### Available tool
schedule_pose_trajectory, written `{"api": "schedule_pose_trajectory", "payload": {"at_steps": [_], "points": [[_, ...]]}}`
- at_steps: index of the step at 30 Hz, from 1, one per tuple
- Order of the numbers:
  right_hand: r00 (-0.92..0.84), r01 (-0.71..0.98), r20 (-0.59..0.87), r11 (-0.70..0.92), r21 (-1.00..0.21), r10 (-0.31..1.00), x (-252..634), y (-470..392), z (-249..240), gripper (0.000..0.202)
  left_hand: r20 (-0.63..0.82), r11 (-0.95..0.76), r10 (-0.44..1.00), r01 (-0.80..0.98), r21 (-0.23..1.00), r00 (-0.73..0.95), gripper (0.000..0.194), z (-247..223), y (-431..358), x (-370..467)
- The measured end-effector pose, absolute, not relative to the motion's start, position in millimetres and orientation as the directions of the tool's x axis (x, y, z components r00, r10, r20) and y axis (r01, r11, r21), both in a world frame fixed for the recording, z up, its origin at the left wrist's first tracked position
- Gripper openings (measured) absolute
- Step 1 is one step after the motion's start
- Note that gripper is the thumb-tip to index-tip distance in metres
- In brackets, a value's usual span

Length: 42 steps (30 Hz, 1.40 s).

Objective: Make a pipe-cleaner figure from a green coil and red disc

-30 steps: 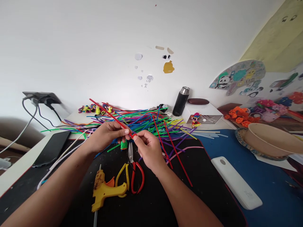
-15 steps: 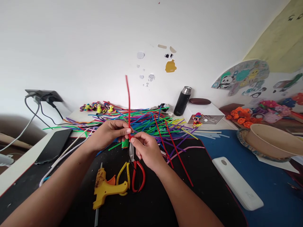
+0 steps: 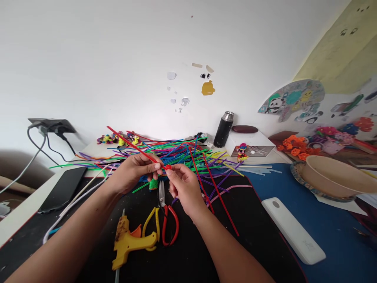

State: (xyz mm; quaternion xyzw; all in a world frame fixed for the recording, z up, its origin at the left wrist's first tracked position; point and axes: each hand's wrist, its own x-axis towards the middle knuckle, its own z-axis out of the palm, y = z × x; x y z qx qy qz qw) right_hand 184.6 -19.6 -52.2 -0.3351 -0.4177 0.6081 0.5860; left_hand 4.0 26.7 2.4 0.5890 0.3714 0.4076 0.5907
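Note:
A red pipe cleaner (image 3: 129, 144) runs from upper left down into my fingers, with a small coil at its near end. My left hand (image 3: 144, 167) pinches its shaft between thumb and forefinger. At the coiled end, my right hand (image 3: 183, 180) is closed with thumb and fingertips on the pipe cleaner. Just below my hands lie scissors with red handles (image 3: 171, 226), their blades pointing away. Beside the blades stands a short green fuzzy piece (image 3: 153, 184). Yellow-handled pliers (image 3: 150, 228) and a yellow glue gun (image 3: 126, 239) lie nearer to me, partly overlapping.
Behind my hands spreads a heap of coloured pipe cleaners (image 3: 176, 153). A black flask (image 3: 224, 129) and a white box (image 3: 250, 143) stand at the wall. To the right are a white power bank (image 3: 294, 232) and a bowl (image 3: 338, 177); a black phone (image 3: 63, 190) lies left.
The red pipe cleaner has swung from upright to a slant toward the left. Its held end now shows a small coil at my right fingertips. The view has shifted slightly.

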Motion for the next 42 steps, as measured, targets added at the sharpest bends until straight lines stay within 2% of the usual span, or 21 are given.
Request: {"api": "schedule_pose_trajectory", "payload": {"at_steps": [16, 25, 34, 42], "points": [[-0.076, -0.446, 0.041, 0.003, -0.895, 0.996, 186.6, -21.5, -48.6, 0.045, 0.043, -0.026, 0.918, -0.05, 0.998, 0.394, 0.036, -1.4, 26.5, 6.8], [-0.014, -0.462, 0.075, 0.06, -0.885, 0.997, 186.8, -20.7, -45.8, 0.04, 0.022, -0.005, 0.917, -0.045, 0.999, 0.399, 0.041, -3.2, 26.3, 6.9], [-0.14, -0.311, 0.101, 0.053, -0.949, 0.985, 188.1, -25.9, -42.3, 0.035, 0.025, -0.006, 0.909, -0.046, 0.999, 0.417, 0.038, -1.3, 33.7, -4.5], [-0.238, -0.198, 0.097, 0.05, -0.979, 0.966, 186.9, -28.2, -47.3, 0.026, 0.01, -0.09, 0.858, 0.132, 0.987, 0.513, 0.029, 9.2, 27.9, -8.8]]}}
